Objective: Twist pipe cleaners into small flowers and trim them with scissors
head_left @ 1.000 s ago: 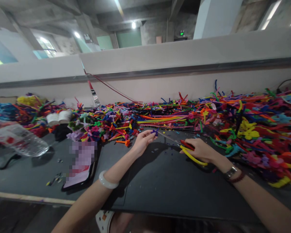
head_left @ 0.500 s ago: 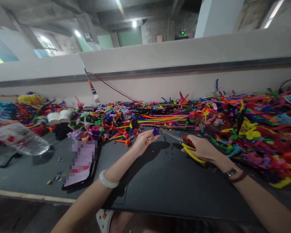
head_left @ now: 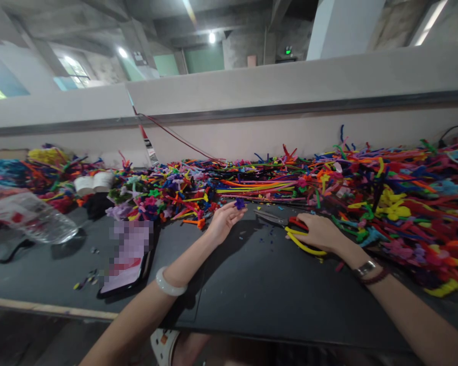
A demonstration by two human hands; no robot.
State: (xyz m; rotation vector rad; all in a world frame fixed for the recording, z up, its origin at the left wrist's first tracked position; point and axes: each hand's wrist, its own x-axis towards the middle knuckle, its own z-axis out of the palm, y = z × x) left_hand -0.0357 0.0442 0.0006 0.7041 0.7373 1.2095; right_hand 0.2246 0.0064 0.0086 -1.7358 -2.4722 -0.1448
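Between the fingertips of my left hand [head_left: 224, 221] is a small dark-purple pipe cleaner flower [head_left: 239, 204], held just above the dark table. My right hand [head_left: 319, 233] is wrapped round the red and yellow handles of a pair of scissors [head_left: 273, 218]. Their blades point left toward the flower, apart from it. Tiny purple clippings [head_left: 269, 239] lie on the table below the blades.
A long heap of coloured pipe cleaners [head_left: 259, 188] and fuzzy flowers runs along the back of the table. At left are a phone [head_left: 127, 259], a clear plastic bottle [head_left: 41, 218] and white rolls [head_left: 94, 183]. A pale partition [head_left: 290, 124] rises behind.
My left hand has drawn slightly left and up with the purple flower, away from the blades. The scissors have turned a little and their tips now sit clear of the flower.
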